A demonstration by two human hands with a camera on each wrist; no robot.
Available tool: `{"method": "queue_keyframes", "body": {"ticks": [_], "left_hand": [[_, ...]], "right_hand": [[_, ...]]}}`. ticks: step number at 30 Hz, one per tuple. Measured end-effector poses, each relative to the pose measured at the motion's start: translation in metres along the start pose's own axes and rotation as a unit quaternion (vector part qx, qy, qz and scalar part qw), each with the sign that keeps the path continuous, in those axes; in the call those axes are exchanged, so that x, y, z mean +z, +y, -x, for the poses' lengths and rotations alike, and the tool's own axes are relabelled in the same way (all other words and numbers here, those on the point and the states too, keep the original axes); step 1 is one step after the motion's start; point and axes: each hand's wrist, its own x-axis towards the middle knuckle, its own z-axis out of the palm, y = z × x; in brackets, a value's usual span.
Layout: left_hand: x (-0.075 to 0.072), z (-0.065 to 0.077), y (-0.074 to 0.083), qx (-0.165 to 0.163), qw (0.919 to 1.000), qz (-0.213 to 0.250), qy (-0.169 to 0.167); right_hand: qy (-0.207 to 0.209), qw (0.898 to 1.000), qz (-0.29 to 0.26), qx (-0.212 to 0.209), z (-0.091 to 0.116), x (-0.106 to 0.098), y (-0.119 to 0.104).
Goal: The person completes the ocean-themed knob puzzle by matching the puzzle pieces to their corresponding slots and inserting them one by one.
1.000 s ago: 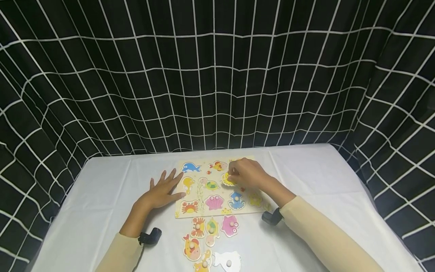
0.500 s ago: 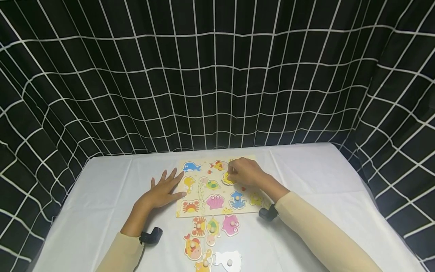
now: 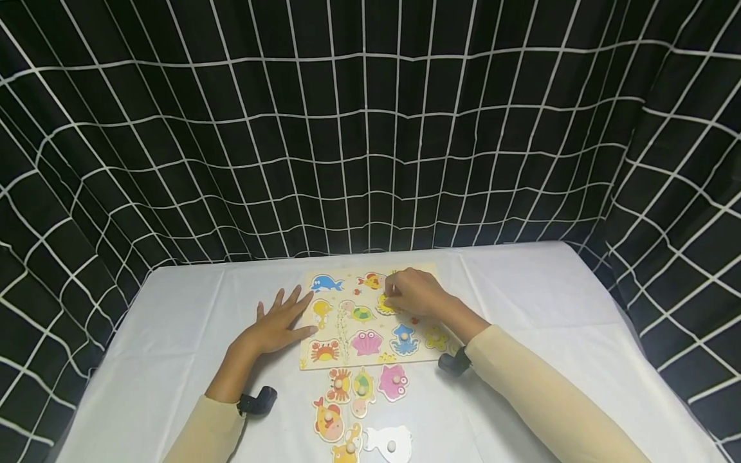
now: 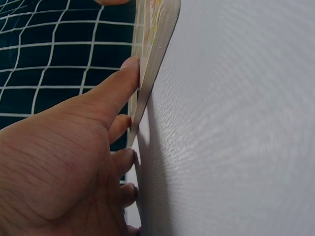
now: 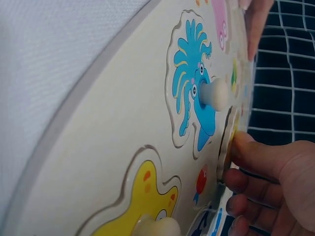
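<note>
A pale wooden puzzle board (image 3: 356, 360) with sea-animal shapes lies on the table. My right hand (image 3: 415, 293) pinches a yellow puzzle piece (image 3: 384, 304) at the slot right of the turtle picture. The right wrist view shows that piece (image 5: 227, 142) edge-on, with the thumb against it and its knob hidden. Fingers spread, my left hand (image 3: 279, 325) rests at the board's left side, thumb and index fingertips on its edge. A blue squid piece (image 3: 404, 339) and a yellow starfish piece (image 3: 437, 338), both knobbed, sit in their slots.
Loose knobbed pieces lie before the board: a crab (image 3: 339, 386), a turtle (image 3: 363, 391), a pink shell (image 3: 393, 382), a red-and-yellow fish (image 3: 329, 421), a yellow seahorse (image 3: 347, 447) and a white-looking piece (image 3: 393, 444). A black grid curtain (image 3: 370, 141) surrounds the white-covered table (image 3: 173, 334).
My right hand and forearm have shifted slightly left, the yellow piece still in the fingers. My left hand has stayed in place.
</note>
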Motion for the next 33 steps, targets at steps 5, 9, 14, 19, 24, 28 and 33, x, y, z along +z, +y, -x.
{"method": "queue_keyframes", "body": {"ticks": [5, 9, 14, 19, 24, 28, 33], "left_hand": [[0.0013, -0.0002, -0.0011, 0.002, 1.0, 0.0, 0.003], [0.0022, -0.0009, -0.0017, -0.002, 1.0, -0.002, 0.0], [0.0018, -0.0014, -0.0019, -0.005, 1.0, -0.001, -0.004], [0.0025, -0.0015, -0.0025, -0.003, 1.0, -0.003, -0.003], [0.0018, -0.0016, -0.001, -0.004, 1.0, 0.0, -0.003], [0.0012, -0.0015, 0.0001, -0.002, 1.0, -0.002, -0.002], [0.0018, -0.0017, -0.0003, -0.004, 1.0, -0.004, 0.0]], "right_hand": [[-0.002, 1.0, 0.001, 0.007, -0.0006, 0.0012, -0.0003], [0.0, 1.0, 0.0, 0.011, -0.001, 0.0023, 0.0], [0.001, 1.0, 0.001, 0.013, -0.0006, 0.0023, -0.0001], [0.0, 1.0, -0.001, 0.016, 0.0, 0.002, -0.0003], [0.004, 1.0, -0.003, 0.012, 0.0007, 0.0024, -0.0006], [0.009, 1.0, -0.002, 0.013, 0.0014, 0.0031, -0.0005], [0.013, 1.0, -0.002, 0.016, 0.0017, 0.0042, -0.002]]}}
